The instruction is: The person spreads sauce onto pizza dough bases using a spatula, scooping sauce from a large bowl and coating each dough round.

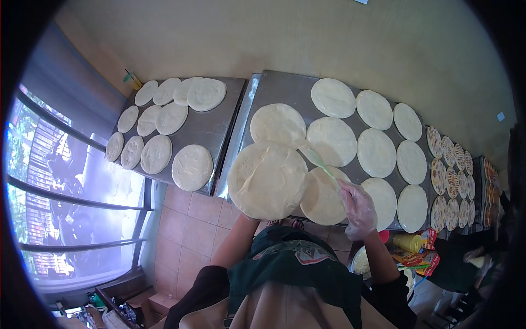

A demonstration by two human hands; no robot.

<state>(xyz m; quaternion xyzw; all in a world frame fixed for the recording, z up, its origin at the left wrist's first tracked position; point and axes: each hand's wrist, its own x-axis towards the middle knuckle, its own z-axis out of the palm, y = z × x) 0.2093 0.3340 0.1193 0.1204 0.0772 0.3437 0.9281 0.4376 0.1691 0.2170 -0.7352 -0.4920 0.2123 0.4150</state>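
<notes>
A round pizza base with a pale, smeared spread on it is held up in front of me, over the near edge of the middle table. My left hand supports it from below; the dough hides its fingers. In a clear plastic glove, my right hand is closed around the handle of a pale green spatula. The spatula's tip is close to the raised base's upper right edge. Behind and under it are another pizza base and a further base, both partly covered.
Several plain bases lie on the left metal table and middle metal table. Topped pizzas with stripes fill the right. A yellow cup and red packages are beside my right arm. Another person stands at far right.
</notes>
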